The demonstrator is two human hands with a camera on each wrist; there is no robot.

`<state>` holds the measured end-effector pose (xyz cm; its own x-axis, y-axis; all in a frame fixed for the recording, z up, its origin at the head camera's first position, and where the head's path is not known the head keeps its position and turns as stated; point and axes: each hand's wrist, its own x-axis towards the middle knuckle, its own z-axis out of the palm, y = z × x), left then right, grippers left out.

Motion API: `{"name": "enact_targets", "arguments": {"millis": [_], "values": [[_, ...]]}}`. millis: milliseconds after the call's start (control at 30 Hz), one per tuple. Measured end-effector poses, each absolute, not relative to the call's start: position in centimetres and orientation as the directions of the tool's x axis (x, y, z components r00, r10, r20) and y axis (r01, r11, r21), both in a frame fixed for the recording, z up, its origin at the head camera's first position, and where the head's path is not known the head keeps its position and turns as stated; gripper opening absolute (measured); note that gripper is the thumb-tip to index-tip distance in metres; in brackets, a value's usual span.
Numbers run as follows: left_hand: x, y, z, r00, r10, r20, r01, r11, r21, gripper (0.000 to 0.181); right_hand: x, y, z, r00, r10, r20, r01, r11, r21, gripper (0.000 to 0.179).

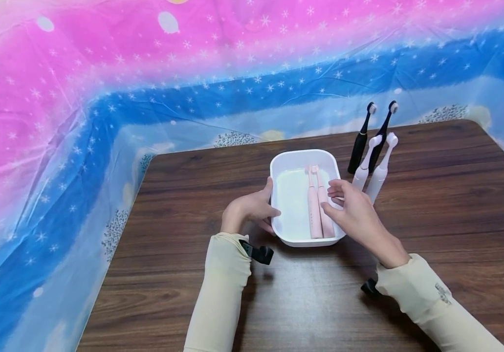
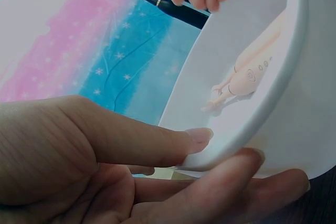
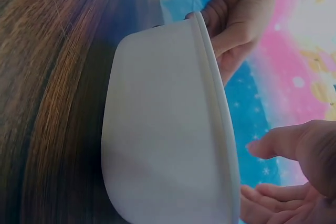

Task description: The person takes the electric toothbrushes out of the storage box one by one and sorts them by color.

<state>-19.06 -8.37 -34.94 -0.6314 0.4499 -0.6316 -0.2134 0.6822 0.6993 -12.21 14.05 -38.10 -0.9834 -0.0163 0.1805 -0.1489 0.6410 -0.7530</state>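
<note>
While your left hand (image 1: 252,208) grasps the left rim of one white tray (image 1: 291,195), thumb inside and fingers outside, your right hand (image 1: 357,210) is released, fingers loosely bent, at the right rim; contact there: cannot tell. Two pink toothbrushes (image 1: 314,210): inside the tray, side by side in its right half, heads pointing away from you. Two white toothbrushes (image 1: 378,177): upright, right of the tray. Two black toothbrushes (image 1: 358,149): upright, just behind the white pair. Table (image 1: 168,220): brown, wood-grained
</note>
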Motion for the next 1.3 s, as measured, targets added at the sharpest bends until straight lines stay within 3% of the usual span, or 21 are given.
{"name": "enact_targets", "arguments": {"millis": [633,933,1300], "values": [[-19.3,-8.1,-35.2,-0.620,0.451,-0.643,-0.224,0.683,0.695,0.092,-14.2,12.1,-38.9,-0.989,-0.132,-0.073,-0.055,0.765,-0.641,0.042],[-19.2,-8.3,-35.0,-0.627,0.444,-0.640,-0.233,0.677,0.699,0.092,-15.1,10.9,-39.2,-0.986,-0.152,-0.060,-0.083,0.779,-0.622,0.032],[-19.2,-8.4,-35.1,-0.631,0.439,-0.639,-0.237,0.676,0.698,0.091,-15.7,9.1,-39.7,-0.967,-0.211,-0.140,-0.059,0.725,-0.686,0.042]]}}
